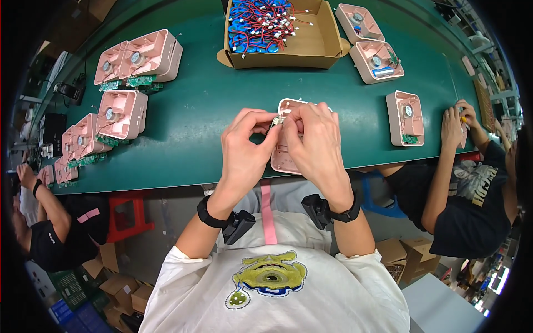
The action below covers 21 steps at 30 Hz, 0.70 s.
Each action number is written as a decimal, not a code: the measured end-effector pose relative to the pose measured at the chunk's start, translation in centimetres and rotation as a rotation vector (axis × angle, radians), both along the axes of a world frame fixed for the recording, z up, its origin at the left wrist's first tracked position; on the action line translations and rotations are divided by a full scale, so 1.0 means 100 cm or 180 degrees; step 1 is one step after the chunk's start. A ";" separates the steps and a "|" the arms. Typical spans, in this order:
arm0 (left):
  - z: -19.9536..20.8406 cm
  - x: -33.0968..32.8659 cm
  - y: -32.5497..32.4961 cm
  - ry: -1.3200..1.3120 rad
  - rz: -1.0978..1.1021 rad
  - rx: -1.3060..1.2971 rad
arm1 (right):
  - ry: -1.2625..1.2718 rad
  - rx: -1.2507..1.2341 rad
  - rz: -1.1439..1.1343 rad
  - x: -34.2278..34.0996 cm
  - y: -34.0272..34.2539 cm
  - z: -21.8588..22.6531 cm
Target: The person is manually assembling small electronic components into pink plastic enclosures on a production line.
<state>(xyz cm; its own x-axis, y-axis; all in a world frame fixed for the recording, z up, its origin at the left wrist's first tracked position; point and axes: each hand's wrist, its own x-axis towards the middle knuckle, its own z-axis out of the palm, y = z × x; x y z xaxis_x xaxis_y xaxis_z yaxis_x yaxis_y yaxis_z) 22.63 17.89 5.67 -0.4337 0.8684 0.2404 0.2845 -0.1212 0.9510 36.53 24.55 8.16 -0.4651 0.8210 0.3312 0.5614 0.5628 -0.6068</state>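
A pink plastic housing (pixel 285 162) lies on the green table right in front of me, largely covered by my hands. Thumb and index finger of my left hand (pixel 242 145) pinch a small whitish connector (pixel 277 120) over the housing's left edge. My right hand (pixel 317 145) reaches over the housing from the right, fingers closed and their tips close to the connector. What the right fingertips hold is hidden. A dark strap with a black device sits on each of my wrists.
Ahead stands a cardboard box (pixel 300 60) of blue round parts with red wires. Pink housings with speakers and green circuit boards sit at left (pixel 123 114) and right (pixel 405 117). One co-worker's hands (pixel 452 126) work at far right; another person sits at far left.
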 end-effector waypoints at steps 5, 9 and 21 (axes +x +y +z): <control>-0.002 0.005 -0.002 -0.0079 0.0122 0.0015 | 0.0003 -0.0059 -0.0065 -0.002 -0.002 -0.001; -0.002 0.006 -0.003 -0.0135 0.0142 0.0032 | -0.0125 -0.0097 -0.0021 -0.003 -0.004 0.005; 0.003 0.005 -0.003 0.0268 -0.0077 0.0096 | 0.0058 0.0123 -0.0098 -0.006 -0.003 0.001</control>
<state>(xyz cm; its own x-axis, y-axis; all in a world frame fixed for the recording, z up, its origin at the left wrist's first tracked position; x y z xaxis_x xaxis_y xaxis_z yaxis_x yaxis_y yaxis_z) 23.09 17.56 5.97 -0.3898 0.8702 0.3013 0.3597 -0.1573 0.9197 35.93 24.26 8.23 -0.4333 0.8213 0.3711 0.5679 0.5685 -0.5953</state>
